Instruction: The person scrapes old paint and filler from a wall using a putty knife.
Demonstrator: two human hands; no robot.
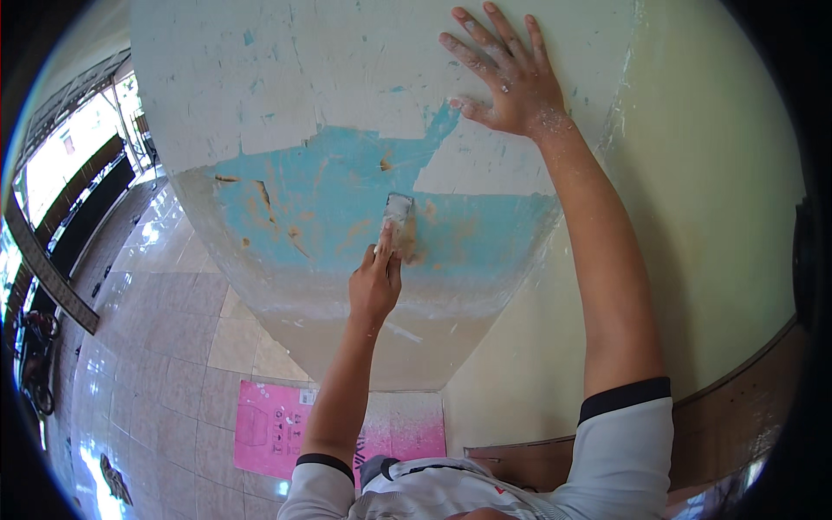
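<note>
A white-smeared scraper [399, 208] points blade-up over the turquoise area [325, 186] of a patchy, off-white wall [347, 69].

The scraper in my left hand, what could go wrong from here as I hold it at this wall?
The scraper in your left hand could gouge the blue patch if its edge digs in; brown marks show there. Your right hand, spread on the wall with whitish dust on its skin, might slip if you lean hard. The pink cardboard sheet covers only part of the tiled floor, so debris could land beside it.
</note>
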